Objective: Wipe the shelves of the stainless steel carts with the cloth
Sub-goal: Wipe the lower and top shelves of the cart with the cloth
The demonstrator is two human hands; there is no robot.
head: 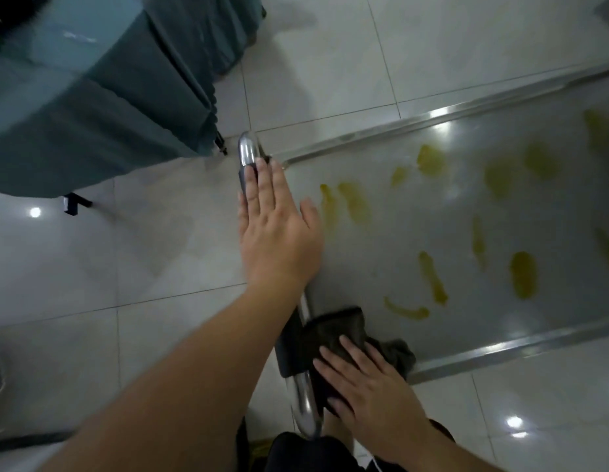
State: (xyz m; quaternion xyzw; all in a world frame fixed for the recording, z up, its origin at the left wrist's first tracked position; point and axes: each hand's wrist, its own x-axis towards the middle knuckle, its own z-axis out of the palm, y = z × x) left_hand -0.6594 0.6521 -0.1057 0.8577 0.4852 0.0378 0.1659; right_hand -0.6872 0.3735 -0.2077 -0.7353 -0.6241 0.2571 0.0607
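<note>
Dining hall: steel cart (pixel 466 216), skirted table (pixel 92 97), tiled floor (pixel 126 250).

Colours as I log them from my feed: cart shelf (pixel 466 233) — dull silver-grey steel, blotched with yellow-olive smears (pixel 524 279) (scattered streaks, no regular pattern). Cloth (pixel 333 338) — dark charcoal-brown. Handle bar (pixel 248 149) — bright chrome. Floor tiles (pixel 143 267) — pale grey-white gloss. Table cover (pixel 92 97) — plain teal-blue.

Cart shelf (pixel 466 233) at right, its handle (pixel 248 149) along the near-left edge. Left hand (pixel 275 229) lies flat over the handle's far part; right hand (pixel 367 383) presses the cloth (pixel 337 330) on the handle's near part and shelf corner. Smears (pixel 524 274) spread across the shelf. Draped table (pixel 92 80) stands far left, on the floor (pixel 126 267).
</note>
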